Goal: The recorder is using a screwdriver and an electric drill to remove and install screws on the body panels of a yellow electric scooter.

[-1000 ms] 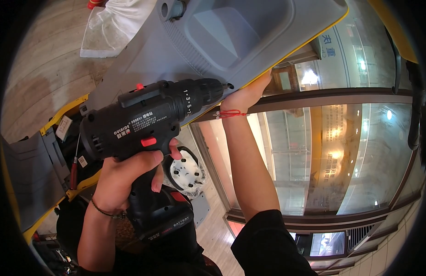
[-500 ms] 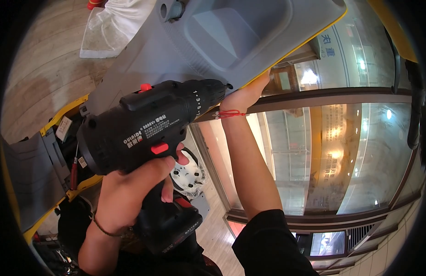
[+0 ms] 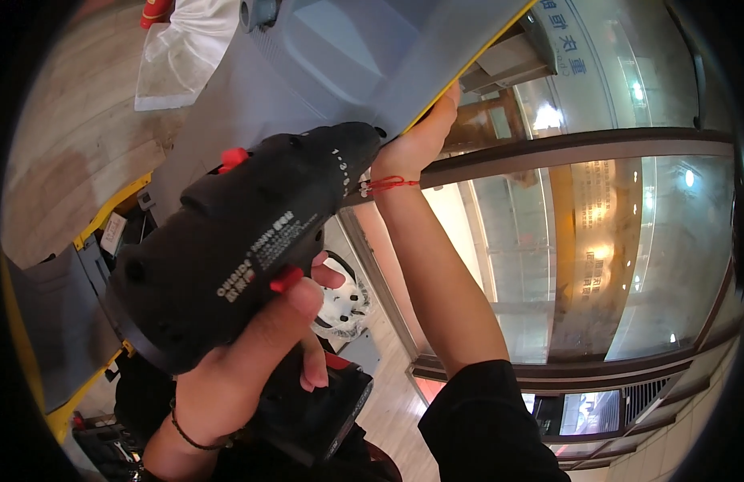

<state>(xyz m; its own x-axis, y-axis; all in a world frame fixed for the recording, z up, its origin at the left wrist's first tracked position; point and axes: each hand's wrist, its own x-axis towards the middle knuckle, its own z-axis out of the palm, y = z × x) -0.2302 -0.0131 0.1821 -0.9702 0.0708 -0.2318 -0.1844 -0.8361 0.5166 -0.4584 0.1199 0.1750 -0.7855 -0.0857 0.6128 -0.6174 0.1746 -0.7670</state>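
Observation:
My left hand (image 3: 243,353) is wrapped round the handle of a black cordless drill (image 3: 251,233). Its thumb lies just below a red switch (image 3: 287,279), and the fingertips show past the handle. The drill's nose points up and right at the surface of a large grey plastic housing (image 3: 267,96) with a yellow edge, near a small dark hole (image 3: 381,132). Whether it touches there I cannot tell. At that yellow edge my right hand (image 3: 420,140), with a red cord at the wrist, holds the housing; its fingertips are partly hidden behind it.
At the left, an opened grey and yellow section (image 3: 50,321) has a dark compartment beside it. White translucent sheeting (image 3: 179,64) lies on the wooden floor (image 3: 75,145), by a red object (image 3: 155,12). A round white part (image 3: 344,301) lies below the drill. Glass panes (image 3: 508,273) with dark frames fill the right.
The drill's rear end has come lower and nearer, tilting it more steeply. The housing and my right hand sit slightly farther up and left in view. Both hands keep their holds.

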